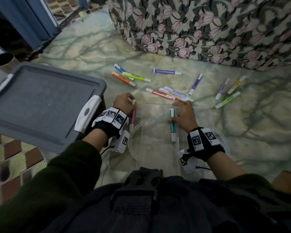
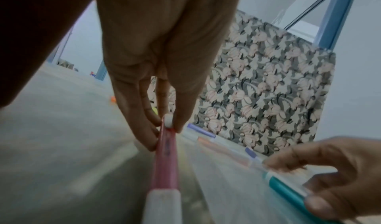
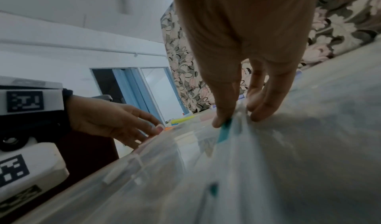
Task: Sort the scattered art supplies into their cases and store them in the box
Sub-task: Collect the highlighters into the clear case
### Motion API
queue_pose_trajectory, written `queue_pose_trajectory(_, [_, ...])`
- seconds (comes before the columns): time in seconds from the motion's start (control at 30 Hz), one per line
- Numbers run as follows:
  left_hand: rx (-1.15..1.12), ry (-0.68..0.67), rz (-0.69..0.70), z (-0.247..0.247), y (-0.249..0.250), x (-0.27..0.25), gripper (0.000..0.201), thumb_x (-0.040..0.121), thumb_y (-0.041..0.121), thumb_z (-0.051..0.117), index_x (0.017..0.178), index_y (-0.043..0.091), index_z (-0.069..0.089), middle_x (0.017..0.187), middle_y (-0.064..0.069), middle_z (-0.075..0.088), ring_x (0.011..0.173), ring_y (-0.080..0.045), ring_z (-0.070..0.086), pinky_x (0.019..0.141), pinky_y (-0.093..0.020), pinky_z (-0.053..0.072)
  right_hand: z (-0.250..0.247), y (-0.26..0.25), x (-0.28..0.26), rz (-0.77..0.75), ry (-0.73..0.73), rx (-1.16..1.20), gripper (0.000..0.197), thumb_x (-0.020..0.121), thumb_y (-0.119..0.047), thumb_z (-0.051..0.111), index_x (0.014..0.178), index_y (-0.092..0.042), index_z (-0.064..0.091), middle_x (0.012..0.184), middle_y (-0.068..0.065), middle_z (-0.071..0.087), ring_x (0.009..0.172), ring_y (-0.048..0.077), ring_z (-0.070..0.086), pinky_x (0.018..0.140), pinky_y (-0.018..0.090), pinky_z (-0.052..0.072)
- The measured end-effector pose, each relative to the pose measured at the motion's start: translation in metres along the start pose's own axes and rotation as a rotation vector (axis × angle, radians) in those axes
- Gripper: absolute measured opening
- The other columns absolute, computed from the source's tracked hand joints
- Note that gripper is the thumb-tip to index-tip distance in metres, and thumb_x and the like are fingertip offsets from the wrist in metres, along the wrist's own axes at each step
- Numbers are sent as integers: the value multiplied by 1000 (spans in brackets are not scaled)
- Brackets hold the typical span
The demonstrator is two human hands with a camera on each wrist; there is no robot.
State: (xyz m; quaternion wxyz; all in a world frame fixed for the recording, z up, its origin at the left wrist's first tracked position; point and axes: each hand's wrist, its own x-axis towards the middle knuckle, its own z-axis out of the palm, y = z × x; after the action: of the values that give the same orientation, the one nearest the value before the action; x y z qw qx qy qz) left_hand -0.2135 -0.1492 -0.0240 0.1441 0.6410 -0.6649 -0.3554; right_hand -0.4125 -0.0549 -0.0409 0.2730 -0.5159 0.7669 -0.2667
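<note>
The left hand (image 1: 123, 103) pinched a pink marker with white caps (image 1: 133, 117) between thumb and fingers, its far cap (image 2: 168, 121) caught at the fingertips and the barrel running back toward the wrist, just left of the clear plastic case (image 1: 155, 132) that lay flat on the floor. The right hand (image 1: 185, 115) grasped a teal marker with a white cap (image 1: 172, 125), thumb on one side and fingers on the other, holding it low over the right part of that transparent case (the wrist view was too blurred to show whether the marker touched the plastic). Both wrists wore black bands with white coded tags, and dark green sleeves covered the forearms.

Beyond the hands, loose markers lay scattered on the pale green marbled floor (image 1: 91, 52): a salmon-red one (image 1: 160, 93) with pastel ones touching it just past the case, an orange one (image 1: 123, 79), a yellow-green one (image 1: 136, 76) and a blue one crossing each other farther left, a purple one (image 1: 166, 71) alone, another purple one (image 1: 195, 84) slanted, and lilac, yellow and light green ones well off to the right. To the left stood the storage box with a grey lid and white latches (image 1: 40, 105), a metal cup (image 1: 4, 62) behind it. A floral-patterned upholstered piece (image 1: 208, 27) rose at the back.
</note>
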Motion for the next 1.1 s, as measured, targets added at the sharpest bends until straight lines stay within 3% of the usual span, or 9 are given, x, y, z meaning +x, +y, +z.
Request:
queue_pose_trajectory(0.1, [-129,35,101,-6,21,-3,28,80,4,66,107,3,60,96,-23,62,83,-31,61,78,-48,56,1,0,-2,12,55,35,61,61,-1,81,118,-3,58,127,19,45,119,27,46,93,23,31])
queue_pose_trajectory(0.27, [-129,-33,364,4,64,-18,27,78,3,68,103,-4,60,96,-25,64,83,-33,64,74,-45,56,4,-2,3,39,102,54,59,62,-5,82,116,-5,60,126,18,49,118,26,47,91,23,31])
queue_pose_trajectory(0.4, [45,-184,270,39,67,-25,32,76,5,69,107,0,61,102,-23,65,93,-34,64,80,-42,55,0,5,5,36,129,102,52,64,-7,82,113,-4,64,125,18,55,117,27,52,95,23,36])
queue_pose_trajectory(0.47, [103,-187,219,54,60,-26,32,76,9,70,106,3,61,103,-19,66,95,-32,64,82,-38,54,-3,10,2,9,185,164,47,63,0,81,107,1,66,121,21,55,109,27,56,84,9,41])
queue_pose_trajectory(0.53, [128,-175,193,64,54,-26,32,75,11,70,105,4,59,104,-17,66,97,-31,62,83,-35,52,-3,14,-3,22,215,277,42,63,7,79,103,4,65,120,19,46,89,16,61,67,2,44])
queue_pose_trajectory(0.6, [129,-167,181,70,52,-25,33,73,12,72,102,4,57,102,-16,66,95,-31,62,80,-35,51,0,13,-7,45,235,342,40,64,10,77,101,3,64,119,12,35,77,12,57,64,5,46])
queue_pose_trajectory(0.73, [63,-150,164,75,58,-20,31,70,11,76,89,11,52,100,-17,65,91,-31,62,76,-35,52,6,12,-12,85,277,314,43,66,5,76,105,-6,61,121,10,30,79,19,53,74,14,46])
queue_pose_trajectory(0.9, [-16,-172,171,80,59,-16,26,73,3,73,96,3,61,103,-17,67,98,-29,62,87,-37,51,7,12,-10,119,218,258,34,70,2,74,103,-3,66,99,21,64,77,25,61,66,12,42])
queue_pose_trajectory(1.1, [-36,-173,236,77,58,-15,27,76,1,69,102,-1,64,104,-18,68,98,-28,64,89,-36,51,1,11,-5,142,172,240,30,71,0,73,101,-1,66,95,19,68,80,25,63,80,29,50])
